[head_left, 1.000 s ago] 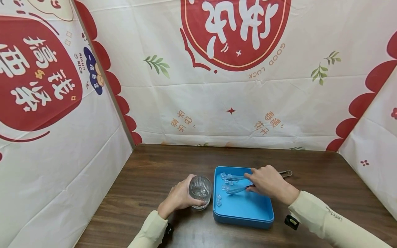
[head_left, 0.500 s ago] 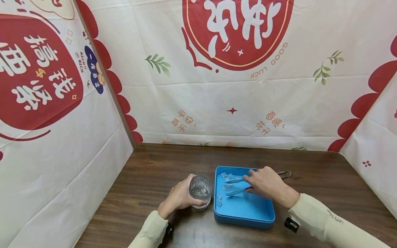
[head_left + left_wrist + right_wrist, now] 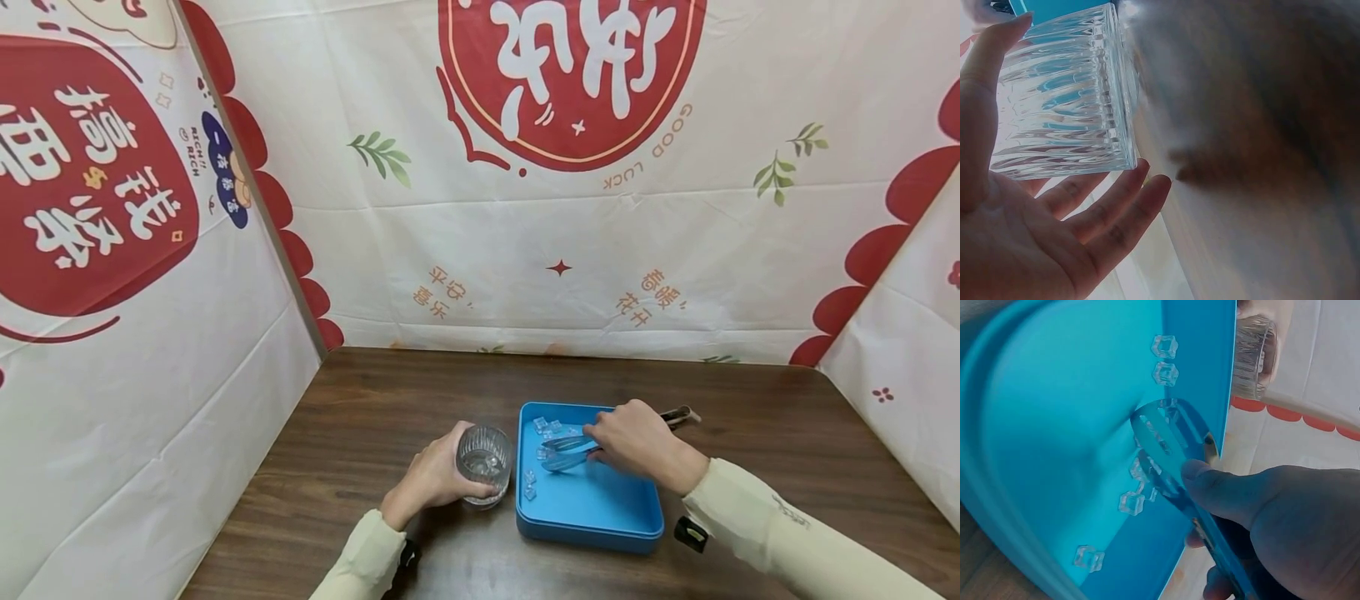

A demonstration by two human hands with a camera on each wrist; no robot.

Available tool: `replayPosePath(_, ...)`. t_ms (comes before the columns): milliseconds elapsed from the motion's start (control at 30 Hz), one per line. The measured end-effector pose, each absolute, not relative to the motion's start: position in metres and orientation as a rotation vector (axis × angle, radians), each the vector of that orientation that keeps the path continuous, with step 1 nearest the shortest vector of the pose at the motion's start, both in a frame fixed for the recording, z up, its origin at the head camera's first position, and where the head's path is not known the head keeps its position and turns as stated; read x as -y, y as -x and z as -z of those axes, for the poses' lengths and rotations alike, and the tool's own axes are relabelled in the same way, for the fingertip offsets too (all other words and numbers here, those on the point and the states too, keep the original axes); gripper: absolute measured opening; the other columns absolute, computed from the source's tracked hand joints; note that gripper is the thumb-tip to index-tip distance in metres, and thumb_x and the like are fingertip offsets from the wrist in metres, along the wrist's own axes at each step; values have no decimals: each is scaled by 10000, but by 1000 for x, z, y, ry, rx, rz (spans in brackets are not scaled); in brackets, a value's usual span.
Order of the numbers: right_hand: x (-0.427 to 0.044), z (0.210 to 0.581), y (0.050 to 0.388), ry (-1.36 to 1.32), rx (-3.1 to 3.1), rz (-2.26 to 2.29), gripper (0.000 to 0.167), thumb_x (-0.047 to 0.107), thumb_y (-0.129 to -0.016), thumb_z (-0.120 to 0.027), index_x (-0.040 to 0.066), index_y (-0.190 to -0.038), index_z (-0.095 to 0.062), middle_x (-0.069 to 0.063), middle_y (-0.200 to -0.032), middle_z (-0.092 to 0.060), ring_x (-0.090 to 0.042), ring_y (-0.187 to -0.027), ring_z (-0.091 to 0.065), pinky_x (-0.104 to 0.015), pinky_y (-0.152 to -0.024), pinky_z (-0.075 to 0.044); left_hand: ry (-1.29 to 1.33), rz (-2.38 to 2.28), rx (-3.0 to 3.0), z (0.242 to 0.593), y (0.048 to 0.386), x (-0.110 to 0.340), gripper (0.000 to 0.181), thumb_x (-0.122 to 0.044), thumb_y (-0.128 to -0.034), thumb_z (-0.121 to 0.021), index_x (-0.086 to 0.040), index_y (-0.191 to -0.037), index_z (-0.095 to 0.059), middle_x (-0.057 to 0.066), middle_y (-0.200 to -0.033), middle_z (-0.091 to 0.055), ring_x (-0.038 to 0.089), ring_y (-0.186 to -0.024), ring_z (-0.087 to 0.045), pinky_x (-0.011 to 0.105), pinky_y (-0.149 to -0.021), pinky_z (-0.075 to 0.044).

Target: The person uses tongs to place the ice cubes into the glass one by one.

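My left hand (image 3: pixel 435 471) grips a ribbed clear glass (image 3: pixel 483 461), thumb on the near side; several small clear pieces show inside it. In the left wrist view, the thumb and fingers stand on opposite sides of the glass (image 3: pixel 1066 100). My right hand (image 3: pixel 637 442) holds metal tongs (image 3: pixel 564 462) over the blue tray (image 3: pixel 600 512). The tongs' slotted tips (image 3: pixel 1169 431) are apart, down among clear ice-like cubes (image 3: pixel 1131 503) along one wall. Some cubes are partly hidden behind the tips; whether one is between them I cannot tell.
Two cubes (image 3: pixel 529 485) lie apart from the others near the tray's left wall. The glass stands close beside the tray on the brown wooden table (image 3: pixel 390 392). Printed white cloth (image 3: pixel 480 250) surrounds the table at the back and sides.
My right hand has shifted slightly left and turned the tongs, so their broad tips show more and sit closer together near the cubes. The left hand and glass have stayed put.
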State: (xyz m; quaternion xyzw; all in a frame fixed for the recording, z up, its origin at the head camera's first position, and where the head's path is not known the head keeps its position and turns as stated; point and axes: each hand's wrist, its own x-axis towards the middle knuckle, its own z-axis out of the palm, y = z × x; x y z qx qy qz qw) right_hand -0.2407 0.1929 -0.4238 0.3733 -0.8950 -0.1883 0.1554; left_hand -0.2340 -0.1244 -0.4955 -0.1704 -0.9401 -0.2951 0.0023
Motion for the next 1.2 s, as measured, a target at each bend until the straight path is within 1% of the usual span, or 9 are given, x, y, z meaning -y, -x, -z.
replayPosePath(133,-188,421,241,-1054,2595,530,359,538,-770,-773,200,-893,-770,5,-588,-603,-109,-401,-382,-233,-407,-315,536,930,2944,495,233,125,888,-565,-596,-891,-203,-1300,-489,17,-1106,-675,217,-958,-647,421,-731,-489)
replayPosePath(300,-183,420,239,-1050,2651,474,326,487,-778,-790,186,-905,-781,16,-557,-589,-89,-406,-381,-218,-412,-319,535,925,2943,495,233,125,893,-565,-594,-891,-197,-1302,-490,15,-1107,-675,222,-963,-648,418,-727,-488)
replayPosePath(533,-182,422,237,-1057,2690,428,255,416,-808,-790,171,-874,-768,42,-508,-488,-76,-417,-354,-213,-416,-306,546,918,2934,496,233,125,870,-550,-594,-893,-201,-1285,-497,18,-1096,-680,220,-951,-653,411,-717,-488)
replayPosePath(800,-181,422,235,-1032,2745,383,229,377,-805,-802,162,-875,-767,41,-524,-511,-82,-425,-378,-205,-426,-330,557,910,2922,497,234,125,863,-547,-589,-894,-206,-1277,-500,13,-1086,-683,217,-946,-658,401,-702,-490)
replayPosePath(1067,-179,424,233,-1011,2807,327,209,346,-809,-803,151,-872,-761,29,-564,-569,-82,-444,-419,-205,-439,-364,561,915,2920,496,234,124,852,-544,-592,-894,-211,-1273,-505,2,-1081,-686,208,-945,-659,392,-705,-490)
replayPosePath(1200,-179,426,232,-1003,2826,297,189,330,-819,-798,151,-861,-755,32,-570,-575,-74,-450,-414,-209,-443,-369,562,920,2921,495,234,124,850,-540,-595,-894,-213,-1275,-503,1,-1085,-684,208,-948,-658,392,-706,-492)
